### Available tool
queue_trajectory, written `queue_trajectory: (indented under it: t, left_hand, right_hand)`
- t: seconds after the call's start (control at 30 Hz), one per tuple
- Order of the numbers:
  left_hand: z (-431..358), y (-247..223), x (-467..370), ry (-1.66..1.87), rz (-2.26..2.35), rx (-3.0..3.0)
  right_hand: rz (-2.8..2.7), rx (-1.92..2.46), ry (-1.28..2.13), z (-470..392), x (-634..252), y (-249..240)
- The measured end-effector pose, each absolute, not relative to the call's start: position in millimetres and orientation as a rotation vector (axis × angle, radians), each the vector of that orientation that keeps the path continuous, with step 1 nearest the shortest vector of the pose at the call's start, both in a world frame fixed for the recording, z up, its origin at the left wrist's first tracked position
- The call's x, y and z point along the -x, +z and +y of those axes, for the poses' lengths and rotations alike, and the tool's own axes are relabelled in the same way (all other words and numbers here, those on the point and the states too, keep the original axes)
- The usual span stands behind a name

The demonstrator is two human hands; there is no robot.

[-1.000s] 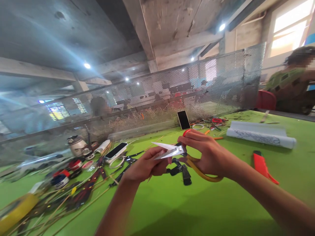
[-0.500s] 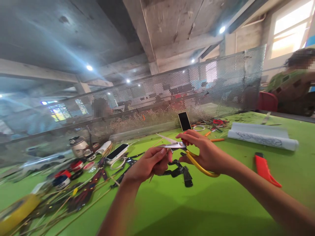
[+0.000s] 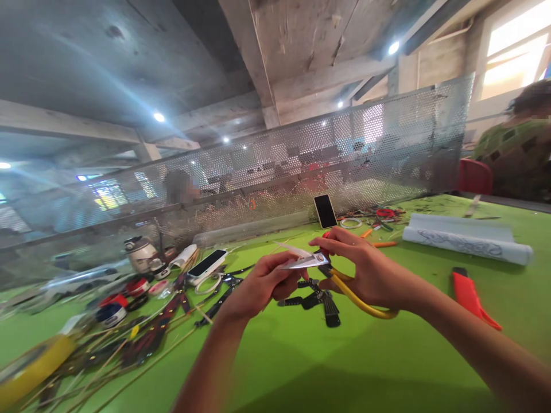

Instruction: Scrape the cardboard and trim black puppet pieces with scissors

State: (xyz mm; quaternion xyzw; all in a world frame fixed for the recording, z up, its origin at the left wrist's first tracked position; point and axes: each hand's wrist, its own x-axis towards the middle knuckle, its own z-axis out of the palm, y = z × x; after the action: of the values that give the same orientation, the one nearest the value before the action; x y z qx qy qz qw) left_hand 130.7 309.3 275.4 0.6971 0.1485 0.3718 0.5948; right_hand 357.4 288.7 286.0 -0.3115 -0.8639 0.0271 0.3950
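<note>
My right hand (image 3: 361, 267) grips yellow-handled scissors (image 3: 359, 298), whose parted blades point left over my left hand. The fingers of my left hand (image 3: 269, 284) are pinched together beside the lower blade; what they hold is too small to make out. Beneath the hands, a black strap-like piece with a ribbed end (image 3: 330, 310) lies on the green table (image 3: 344, 367).
Left are thin sticks, dark strips, a yellow tape roll (image 3: 34, 364), jars and a white device (image 3: 207, 267). A phone (image 3: 325, 211) leans on the mesh partition. Right are a paper roll (image 3: 465, 241) and a red cutter (image 3: 473, 298). A person (image 3: 516, 143) sits beyond.
The scissors have tilted and their blades have shifted slightly down and to the right. The thin stick below my left hand shows less. The whole view has moved slightly.
</note>
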Motion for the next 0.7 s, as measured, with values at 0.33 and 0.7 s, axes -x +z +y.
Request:
queue_trajectory:
  t: [0.33, 0.7]
  left_hand:
    - [305.7, 276.8, -132.9, 0.947, 0.390, -1.768]
    - [305.8, 282.1, -125.7, 0.928, 0.503, -1.905]
  right_hand:
    - [-2.184, 0.751, -0.058, 291.1, -360.4, 283.3]
    - [-2.198, 0.709, -0.139, 286.9, -359.9, 291.0]
